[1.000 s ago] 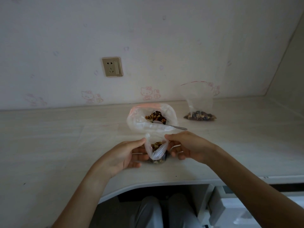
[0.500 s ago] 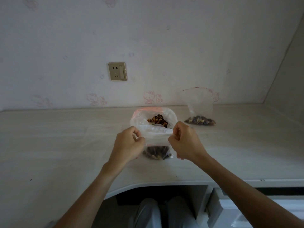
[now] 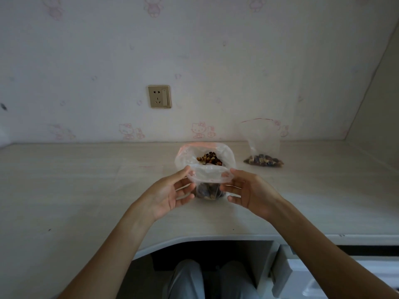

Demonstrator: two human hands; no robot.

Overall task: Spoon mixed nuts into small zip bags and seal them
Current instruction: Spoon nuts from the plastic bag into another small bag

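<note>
**Head view: small zip bag held at its mouth by both hands, over the desk**

Head camera looks down on a pale desk set against a wall with a socket plate.

Small zip bag: clear plastic, upright, nuts settled in its lower part. It sits between the two hands near the desk's front edge. Whether its base touches the desk cannot be told. Top strip is bowed, not flat; whether the seal is closed cannot be read.

Left hand: thumb tip pinches the bag's upper left corner. The other fingers are loosely extended toward the bag's side, palm turned inward.

Right hand: thumb pinches the upper right corner. Remaining fingers are spread and only slightly bent, beside the bag's lower right.

Large bag of mixed nuts: stands just behind the small bag, mouth wide open with a pink rim, brown nuts visible inside.

Filled zip bag: to the right and further back, near the wall, well apart from the hands. It stands upright with a red strip at the top and nuts pooled at the bottom.

Grey-trousered knees show under the desk cut-out.
</note>
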